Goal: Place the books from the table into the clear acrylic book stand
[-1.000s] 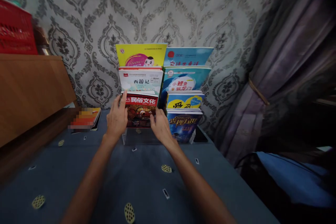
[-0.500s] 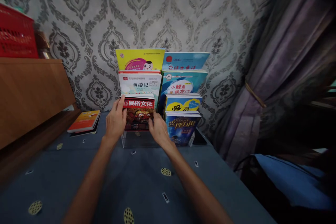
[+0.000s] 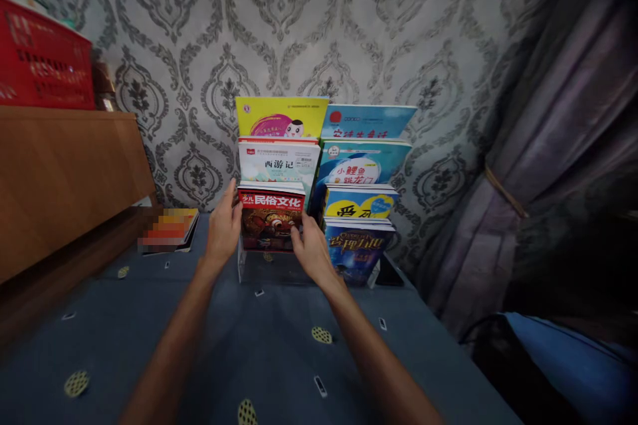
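- Red and dark, the book (image 3: pixel 270 219) with the mask picture on its cover is standing upright in the nearest left step of a clear tiered stand (image 3: pixel 249 267), which is sitting at the far edge of the blue patterned cloth (image 3: pixel 149 319) against the grey damask wall (image 3: pixel 323 26).
- The left hand (image 3: pixel 222 226) is pressing its fingers along the book's left edge, thumb pointing up beside the top corner.
- The right hand (image 3: pixel 312 249) is gripping the book's lower right corner, fingers closed on the cover; both hands are clamped on this one book.
- A white book (image 3: pixel 279 163) and a yellow book (image 3: pixel 282 117) are rising in steps behind it.
- To the right, a dark blue book (image 3: pixel 359 246), a yellow and blue book (image 3: pixel 359 201), and two light blue books (image 3: pixel 366 163) are filling the neighbouring column, just beside the right hand.
- An orange book (image 3: pixel 169 229) is lying flat on the cloth to the left, near the wooden cabinet (image 3: pixel 60 172), which is carrying a red crate (image 3: pixel 42 60).
- A purple curtain (image 3: pixel 548 146) is hanging on the right.
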`<state>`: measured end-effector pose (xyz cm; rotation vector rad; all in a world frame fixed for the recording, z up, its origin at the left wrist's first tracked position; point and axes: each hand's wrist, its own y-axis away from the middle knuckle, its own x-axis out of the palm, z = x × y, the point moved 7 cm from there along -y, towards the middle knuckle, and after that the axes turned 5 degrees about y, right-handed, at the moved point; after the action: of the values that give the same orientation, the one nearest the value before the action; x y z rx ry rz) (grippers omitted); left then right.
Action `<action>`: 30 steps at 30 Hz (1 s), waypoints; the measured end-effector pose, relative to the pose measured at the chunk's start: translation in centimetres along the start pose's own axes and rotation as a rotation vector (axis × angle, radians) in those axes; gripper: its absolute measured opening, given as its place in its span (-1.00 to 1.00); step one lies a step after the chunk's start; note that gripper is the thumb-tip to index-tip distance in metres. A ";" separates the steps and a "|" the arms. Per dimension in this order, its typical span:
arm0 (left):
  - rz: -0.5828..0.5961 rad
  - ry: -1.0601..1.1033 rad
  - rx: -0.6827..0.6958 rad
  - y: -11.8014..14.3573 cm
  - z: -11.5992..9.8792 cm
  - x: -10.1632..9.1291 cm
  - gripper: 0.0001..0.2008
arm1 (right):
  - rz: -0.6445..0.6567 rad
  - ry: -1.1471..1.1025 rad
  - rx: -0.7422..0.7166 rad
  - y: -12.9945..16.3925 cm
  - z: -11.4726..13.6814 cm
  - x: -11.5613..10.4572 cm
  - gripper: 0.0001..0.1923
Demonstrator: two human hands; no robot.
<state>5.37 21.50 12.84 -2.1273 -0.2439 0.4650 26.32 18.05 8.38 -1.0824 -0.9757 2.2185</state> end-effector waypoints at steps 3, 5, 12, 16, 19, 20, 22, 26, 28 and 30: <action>-0.005 -0.063 -0.015 0.2 -0.3 0.2 -0.48 | 0.001 -0.065 -0.012 -0.1 0.2 -0.3 -0.42; -0.005 -0.110 -0.027 0.2 -0.5 0.4 -0.48 | 0.012 -0.124 -0.020 -0.2 0.3 -0.3 -0.40; 0.003 -0.267 -0.105 0.1 -0.6 0.7 -0.50 | 0.022 -0.236 -0.001 -0.2 -0.5 0.2 -0.36; 0.019 -0.323 -0.145 0.0 -0.6 0.9 -0.53 | 0.010 -0.257 0.017 -0.2 -0.8 0.4 -0.36; 0.031 -0.326 -0.142 0.1 -0.6 1.1 -0.55 | -0.003 -0.261 0.025 -0.3 -0.8 0.4 -0.36; 0.029 -0.320 -0.133 0.1 -0.6 1.1 -0.55 | -0.005 -0.264 0.026 -0.3 -0.8 0.4 -0.37; 0.022 -0.308 -0.116 0.2 -0.6 1.2 -0.56 | -0.007 -0.273 0.028 -0.4 -0.9 0.4 -0.37; 0.016 -0.298 -0.116 0.3 -0.3 1.4 -0.59 | -0.020 -0.292 0.062 -0.2 -1.4 0.6 -0.39; 0.027 -0.300 -0.123 0.3 -0.1 1.5 -0.61 | -0.033 -0.302 0.099 0.0 -1.8 0.8 -0.39; 0.046 -0.306 -0.134 0.2 0.0 1.6 -0.62 | -0.039 -0.318 0.127 0.2 -2.1 1.0 -0.38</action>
<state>6.87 21.92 12.26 -2.1898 -0.4096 0.8225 27.42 19.39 6.91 -0.6613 -0.9554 2.4297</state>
